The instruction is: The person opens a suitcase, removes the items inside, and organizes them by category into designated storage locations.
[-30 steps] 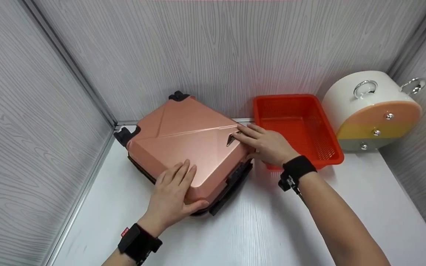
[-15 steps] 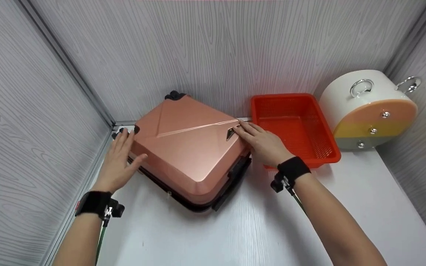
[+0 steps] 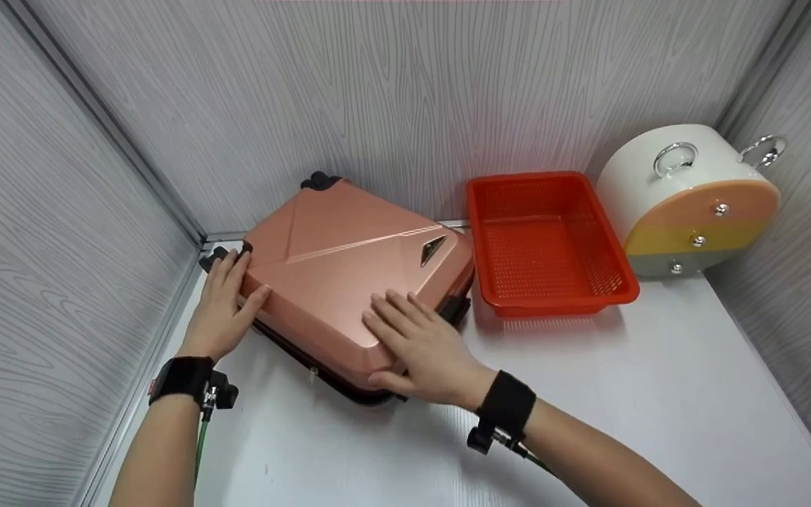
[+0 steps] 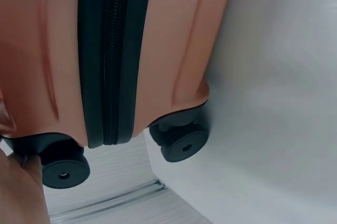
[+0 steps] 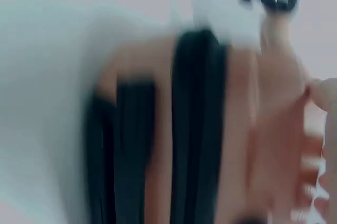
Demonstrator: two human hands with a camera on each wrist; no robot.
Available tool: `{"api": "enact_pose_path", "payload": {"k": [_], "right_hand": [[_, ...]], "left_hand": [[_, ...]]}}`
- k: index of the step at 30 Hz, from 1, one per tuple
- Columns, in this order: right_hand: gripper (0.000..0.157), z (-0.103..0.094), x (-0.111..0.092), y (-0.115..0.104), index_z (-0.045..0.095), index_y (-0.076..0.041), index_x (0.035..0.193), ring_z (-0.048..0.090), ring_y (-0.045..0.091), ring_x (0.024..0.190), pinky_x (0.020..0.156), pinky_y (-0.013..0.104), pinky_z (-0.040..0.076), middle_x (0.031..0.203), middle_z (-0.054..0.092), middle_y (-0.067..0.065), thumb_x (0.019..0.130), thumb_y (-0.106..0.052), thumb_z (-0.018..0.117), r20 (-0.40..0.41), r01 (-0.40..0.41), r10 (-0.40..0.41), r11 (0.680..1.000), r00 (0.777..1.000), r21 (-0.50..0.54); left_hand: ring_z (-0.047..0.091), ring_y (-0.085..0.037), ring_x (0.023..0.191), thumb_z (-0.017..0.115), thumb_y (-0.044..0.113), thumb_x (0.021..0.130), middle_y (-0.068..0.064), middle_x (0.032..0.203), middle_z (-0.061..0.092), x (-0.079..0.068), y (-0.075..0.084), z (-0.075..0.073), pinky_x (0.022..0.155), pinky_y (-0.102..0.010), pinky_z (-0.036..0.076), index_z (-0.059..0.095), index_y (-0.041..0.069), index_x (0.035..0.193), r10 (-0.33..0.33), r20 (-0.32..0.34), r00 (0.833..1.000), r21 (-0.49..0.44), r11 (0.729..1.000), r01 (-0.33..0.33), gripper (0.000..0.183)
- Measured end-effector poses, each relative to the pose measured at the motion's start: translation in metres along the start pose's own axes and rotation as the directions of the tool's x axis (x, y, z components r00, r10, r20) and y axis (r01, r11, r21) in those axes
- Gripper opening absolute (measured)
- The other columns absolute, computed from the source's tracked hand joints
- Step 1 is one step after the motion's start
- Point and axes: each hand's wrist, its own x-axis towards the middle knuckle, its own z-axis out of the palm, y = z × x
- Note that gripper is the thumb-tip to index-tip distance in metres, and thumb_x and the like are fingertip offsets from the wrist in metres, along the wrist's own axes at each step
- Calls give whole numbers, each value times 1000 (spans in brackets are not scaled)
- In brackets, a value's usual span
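A rose-pink hard-shell suitcase (image 3: 335, 267) lies flat on the white table, its wheels towards the back left corner. My left hand (image 3: 219, 306) rests with straight fingers on its left corner beside a black wheel (image 3: 212, 259). In the left wrist view, two wheels (image 4: 66, 170) and the black zip (image 4: 111, 56) along the side show close up. My right hand (image 3: 426, 348) is spread over the near right corner of the shell, thumb apart from the fingers. The right wrist view is blurred, with the suitcase's black zip band (image 5: 197, 129) in it.
Right of the suitcase stands a red plastic basket (image 3: 553, 303) with perforated walls. Beside it is a white rounded drawer box (image 3: 648, 165) with a striped orange, yellow and grey front and chrome rings. Grey wood-grain panels (image 3: 405, 84) enclose the table at the back and sides.
My left hand has gone from the near corner to the wheel-side left corner. My right hand has slid from the badge by the basket to the near corner. The suitcase stays in place.
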Motion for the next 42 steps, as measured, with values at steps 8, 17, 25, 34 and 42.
{"api": "enact_pose_path", "payload": {"k": [8, 17, 25, 34, 42], "right_hand": [[84, 8, 1, -11, 33, -18, 162, 17, 36, 154, 123, 55, 12, 166, 27, 14, 96, -65, 57, -21, 41, -42, 998, 999, -37], [81, -4, 1, 19, 28, -22, 164, 11, 33, 156, 124, 51, 10, 169, 19, 11, 98, -58, 59, 78, 56, -57, 998, 995, 20], [82, -14, -1, 49, 21, -21, 165, 6, 26, 157, 125, 41, 13, 171, 15, 6, 100, -43, 65, 158, -8, -11, 993, 987, 117], [80, -25, -9, 84, 22, -20, 165, 9, 23, 156, 121, 46, 25, 170, 17, 5, 101, -31, 68, 197, -80, 48, 985, 979, 155], [77, -33, -17, 111, 22, -21, 165, 11, 23, 156, 116, 50, 35, 170, 17, 2, 101, -18, 66, 223, -186, 139, 960, 965, 208]], "left_hand": [[1, -39, 155, 49, 54, 105, -12, 170, 11, -2, 0, 2, 113, -73, 18, 20, 17, 165, 8, -13, 1000, 8, 1000, -8, 76], [10, -42, 154, 51, 57, 103, -16, 168, 18, 1, 11, 6, 113, -71, 23, 26, 15, 164, 27, -64, 998, 79, 997, -22, 79], [13, -41, 153, 56, 64, 97, -22, 165, 21, -6, 23, 12, 114, -67, 25, 27, 11, 163, 19, -85, 996, 146, 989, -7, 89], [17, -42, 152, 70, 65, 88, -23, 165, 21, -12, 43, 23, 117, -62, 25, 25, 6, 162, 59, -72, 996, 252, 967, -39, 105], [25, -38, 151, 76, 48, 91, -23, 163, 29, -19, 73, 38, 120, -53, 26, 32, -4, 157, 76, -109, 991, 326, 945, -37, 95]]}}
